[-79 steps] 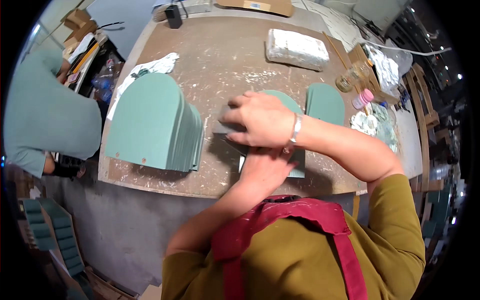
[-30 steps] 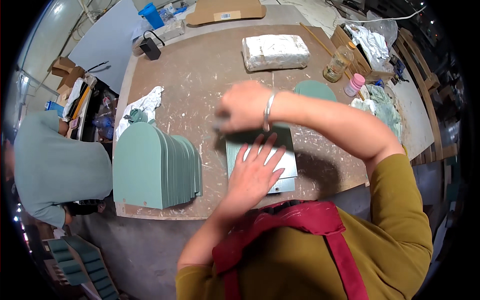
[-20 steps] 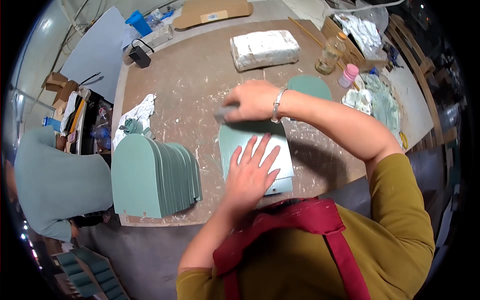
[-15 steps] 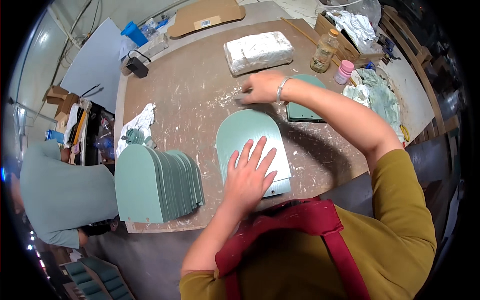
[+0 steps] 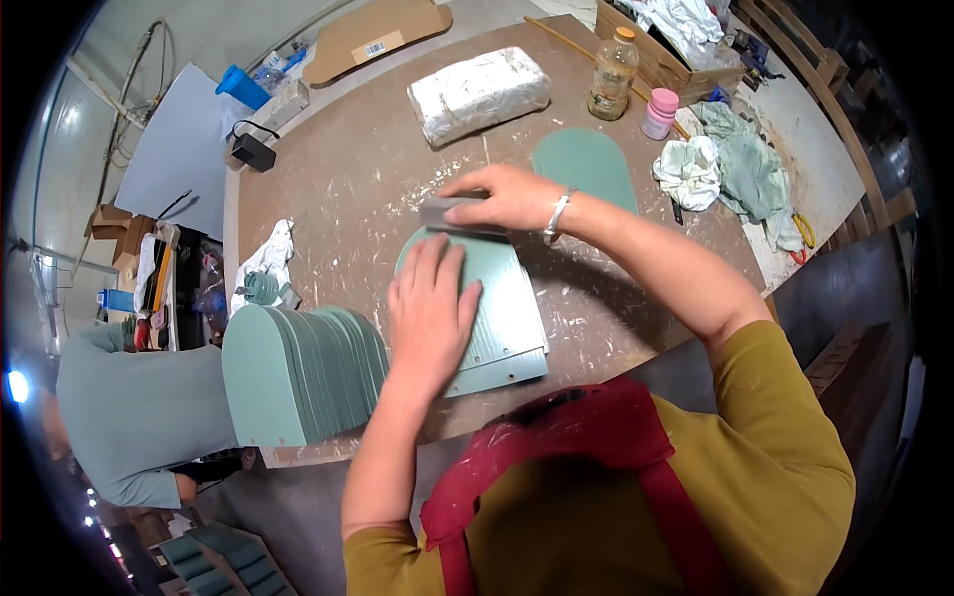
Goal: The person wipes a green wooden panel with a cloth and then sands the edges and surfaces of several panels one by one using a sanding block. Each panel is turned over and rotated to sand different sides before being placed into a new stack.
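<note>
Glare whitens the pale-green arched panel (image 5: 505, 313) before me; my right forearm (image 5: 656, 270) shades the workbench (image 5: 343, 189) at three o'clock. A small white light (image 5: 17, 385) flares at nine o'clock; fisheye edges bend, fading into black.

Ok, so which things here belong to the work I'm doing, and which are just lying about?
In the work:
- grey block, held in your right hand
- green panel, under your left hand
- probably the matching panel stack on the left

Apparently just lying about:
- white wrapped bundle
- glass bottle
- pink jar
- black adapter
</note>
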The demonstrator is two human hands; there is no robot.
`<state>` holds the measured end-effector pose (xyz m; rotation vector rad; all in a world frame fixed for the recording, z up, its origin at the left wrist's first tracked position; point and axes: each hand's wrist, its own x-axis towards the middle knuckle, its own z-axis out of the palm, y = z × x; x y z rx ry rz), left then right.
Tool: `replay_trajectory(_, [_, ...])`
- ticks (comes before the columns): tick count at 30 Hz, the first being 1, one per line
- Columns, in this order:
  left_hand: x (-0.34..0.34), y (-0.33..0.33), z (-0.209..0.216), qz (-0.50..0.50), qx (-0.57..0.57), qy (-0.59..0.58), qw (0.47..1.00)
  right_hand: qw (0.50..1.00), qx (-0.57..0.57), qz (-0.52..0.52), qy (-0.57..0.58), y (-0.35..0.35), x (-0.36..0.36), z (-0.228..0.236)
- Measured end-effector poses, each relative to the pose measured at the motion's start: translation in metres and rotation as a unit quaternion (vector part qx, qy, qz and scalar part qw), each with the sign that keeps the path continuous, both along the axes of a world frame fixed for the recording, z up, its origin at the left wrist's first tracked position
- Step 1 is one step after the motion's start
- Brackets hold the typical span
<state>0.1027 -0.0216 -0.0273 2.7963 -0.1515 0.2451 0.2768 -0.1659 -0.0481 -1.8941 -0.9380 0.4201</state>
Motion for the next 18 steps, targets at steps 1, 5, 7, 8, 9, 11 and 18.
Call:
replay_trajectory(1, [-0.001,0.002,-0.008,0.002,0.003,0.003,1.000,1.000,0.003,0.002,0.003,-0.009,0.002,-0.002])
replay_trajectory(5, [0.008,0.006,-0.021,0.010,0.042,-0.001,0.999,0.991,-0.128,-0.026,-0.031,-0.025,0.013,-0.005])
replay_trajectory(7, [0.008,0.003,-0.021,0.015,0.045,0.018,0.999,0.997,-0.003,-0.056,-0.051,-0.015,0.004,-0.002])
replay_trajectory(8, [0.007,0.004,-0.020,0.013,0.047,0.021,0.999,0.997,0.002,-0.008,-0.075,-0.007,0.002,-0.007])
replay_trajectory(9, [0.006,0.004,-0.019,0.012,0.043,0.018,0.999,0.997,0.003,-0.011,-0.073,-0.010,0.000,-0.013])
replay_trajectory(11, [0.006,0.004,-0.018,0.012,0.038,0.015,0.999,0.999,0.019,-0.010,0.036,-0.029,-0.001,-0.022])
replay_trajectory(18, [0.004,0.003,-0.021,0.009,0.042,0.011,0.999,0.993,0.048,-0.076,-0.071,-0.033,-0.022,-0.023])
